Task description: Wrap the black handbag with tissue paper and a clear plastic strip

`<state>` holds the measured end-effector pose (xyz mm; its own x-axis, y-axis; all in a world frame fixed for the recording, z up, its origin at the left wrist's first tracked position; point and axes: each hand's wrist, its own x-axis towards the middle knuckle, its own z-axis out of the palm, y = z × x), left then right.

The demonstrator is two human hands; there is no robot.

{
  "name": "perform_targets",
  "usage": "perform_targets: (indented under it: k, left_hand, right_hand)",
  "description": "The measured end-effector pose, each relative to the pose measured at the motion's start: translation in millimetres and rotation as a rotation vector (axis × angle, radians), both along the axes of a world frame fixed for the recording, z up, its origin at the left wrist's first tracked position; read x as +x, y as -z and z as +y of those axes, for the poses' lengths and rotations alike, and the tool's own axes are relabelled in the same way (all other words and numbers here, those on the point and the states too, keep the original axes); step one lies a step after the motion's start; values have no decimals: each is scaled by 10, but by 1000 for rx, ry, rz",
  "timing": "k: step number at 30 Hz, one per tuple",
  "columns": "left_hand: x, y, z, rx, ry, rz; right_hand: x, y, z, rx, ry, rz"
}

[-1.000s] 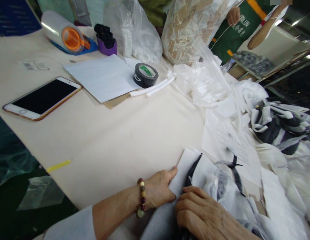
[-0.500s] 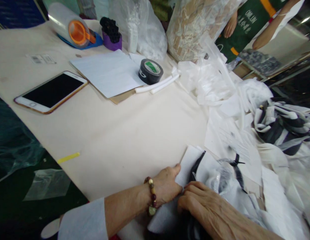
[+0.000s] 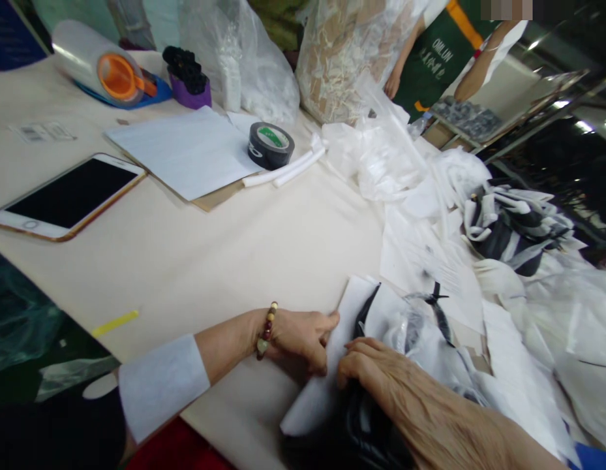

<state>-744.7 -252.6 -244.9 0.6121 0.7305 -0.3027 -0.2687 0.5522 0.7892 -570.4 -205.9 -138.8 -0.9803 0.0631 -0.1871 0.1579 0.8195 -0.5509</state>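
My left hand [image 3: 297, 336], wearing a beaded bracelet, is at the left edge of a white padding sheet [image 3: 307, 408], its fingers closed on that edge. The sheet lies against a glossy black leather-like item [image 3: 356, 431], perhaps a bag, at the bottom of the view. Over the top of the black item my right hand [image 3: 381, 372] is curled, with its fingertips partly hidden. Just beyond it sits clear plastic wrapping [image 3: 405, 329] with a black strap [image 3: 440, 313]. The lower part of the black item is cut off by the frame.
On the table [image 3: 224, 261] lie a phone [image 3: 70, 196], paper sheets [image 3: 185, 150], a black tape roll [image 3: 271, 145] and white tubes [image 3: 287, 168]. Plastic wrapping [image 3: 381, 160] and wrapped black items [image 3: 513, 225] crowd the right. A co-worker in a green apron [image 3: 432, 59] stands behind.
The view has shifted, so table items appear farther left. My left hand has drawn slightly back from my right along the sheet's edge, showing more of the sheet and the black item.
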Motion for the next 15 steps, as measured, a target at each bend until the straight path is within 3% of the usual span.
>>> perform_targets:
  k: [4, 9, 15]
  left_hand:
    - [-4, -93, 6, -86, -3, -118]
    - [45, -220, -98, -96, -94, -35]
    - [90, -313, -224, 64, -160, 93]
  right_hand:
    - [-16, -18, -35, -17, 56, -1]
    - [31, -100, -149, 67, 147, -1]
    - [150, -78, -308, 240, 262, 89]
